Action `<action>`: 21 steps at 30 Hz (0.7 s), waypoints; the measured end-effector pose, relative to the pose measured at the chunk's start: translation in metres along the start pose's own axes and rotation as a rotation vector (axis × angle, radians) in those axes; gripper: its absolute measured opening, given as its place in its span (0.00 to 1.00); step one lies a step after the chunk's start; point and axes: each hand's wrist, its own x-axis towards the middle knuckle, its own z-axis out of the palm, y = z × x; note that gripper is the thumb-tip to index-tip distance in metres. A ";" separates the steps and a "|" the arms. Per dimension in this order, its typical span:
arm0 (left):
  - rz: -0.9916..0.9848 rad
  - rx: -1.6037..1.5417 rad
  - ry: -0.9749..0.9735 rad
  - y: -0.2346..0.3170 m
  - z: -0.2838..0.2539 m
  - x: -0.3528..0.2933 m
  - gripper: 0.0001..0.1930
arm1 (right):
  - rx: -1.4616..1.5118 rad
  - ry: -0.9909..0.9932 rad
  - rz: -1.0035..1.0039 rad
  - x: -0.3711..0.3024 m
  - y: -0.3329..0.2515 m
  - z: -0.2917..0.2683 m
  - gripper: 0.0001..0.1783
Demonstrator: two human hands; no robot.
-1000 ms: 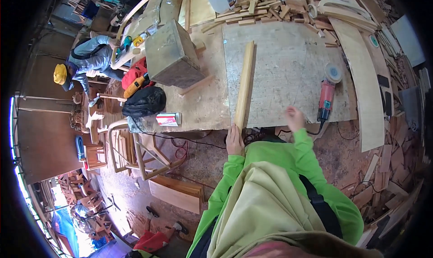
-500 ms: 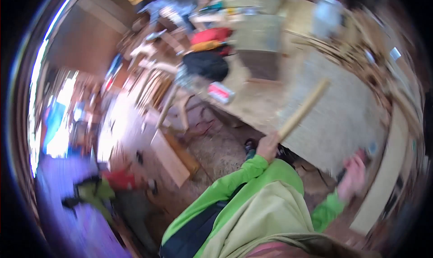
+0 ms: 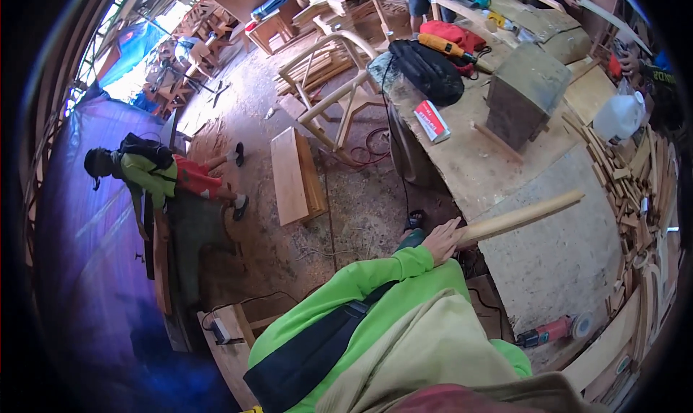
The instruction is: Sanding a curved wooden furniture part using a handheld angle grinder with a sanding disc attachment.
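My left hand [image 3: 440, 241] is at the near end of a long, pale wooden bar [image 3: 520, 217], its fingers stretched along the end and the bar lying against them. The bar's far end reaches over the grey board [image 3: 563, 261] on the workbench. Only a bit of green right sleeve [image 3: 514, 359] shows at the lower edge; my right hand is out of view. Beyond that sleeve, a red and black angle grinder [image 3: 552, 331] with a pale disc lies on the bench, with no hand on it.
Ahead on the bench are a box-shaped block [image 3: 527, 88], a red-and-white box [image 3: 432, 121], a black bag [image 3: 426, 70] and a plastic jug [image 3: 619, 116]. Wood scraps [image 3: 632, 189] pile up at right. A chair frame [image 3: 339, 88] and stacked boards [image 3: 296, 175] stand on the floor. Another person [image 3: 155, 169] is at left.
My right hand, beside the grinder before, has left the view. The bar has swung flatter and to the right, with my left hand still at its near end. The view has turned.
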 end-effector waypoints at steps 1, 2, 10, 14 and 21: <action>-0.008 0.001 0.006 0.000 0.001 -0.006 0.35 | 0.059 -0.004 0.017 -0.001 0.002 0.002 0.08; -0.011 -0.015 0.022 0.001 0.002 -0.010 0.35 | 0.117 -0.014 0.028 -0.001 0.007 0.003 0.08; -0.039 -0.123 0.021 -0.011 0.003 -0.019 0.33 | 0.347 -0.104 0.140 0.006 -0.016 -0.011 0.10; -0.036 -0.117 0.004 -0.015 0.012 -0.018 0.32 | 0.173 -0.025 0.038 -0.009 -0.056 -0.023 0.11; 0.051 -0.069 0.101 -0.017 0.024 -0.006 0.29 | -0.149 0.121 -0.149 -0.029 -0.102 -0.027 0.11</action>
